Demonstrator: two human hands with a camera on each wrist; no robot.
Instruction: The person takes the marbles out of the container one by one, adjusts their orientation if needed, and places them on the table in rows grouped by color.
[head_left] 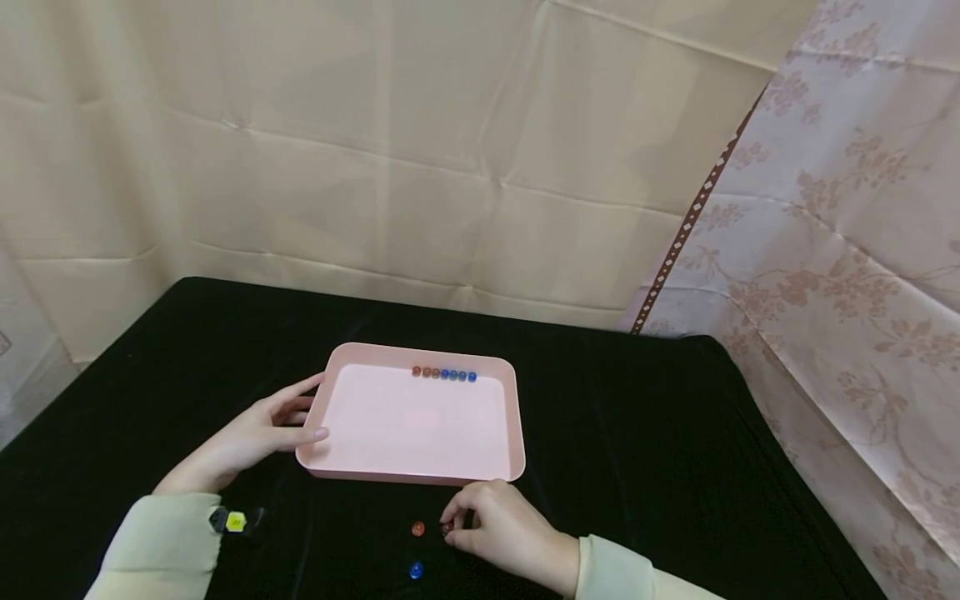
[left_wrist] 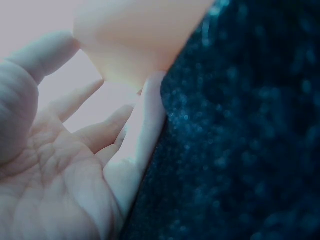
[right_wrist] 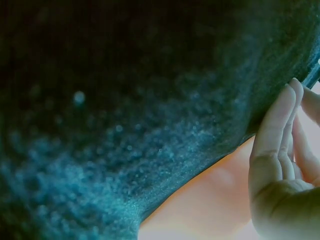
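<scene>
A pink tray lies on the black cloth. My left hand grips its left side, the thumb over the rim and the fingers along the outer wall. In the left wrist view the hand meets the pale tray wall. Below the tray's front right corner, my right hand pinches a dark reddish marble, partly hidden by the fingertips. Left of it sit an orange marble and a blue marble. The right wrist view shows the hand with fingertips together; the marble is hidden there.
Along the tray's far wall runs a row of three orange marbles and several blue marbles. Black cloth covers the table. A cream curtain hangs behind, and a floral curtain at the right.
</scene>
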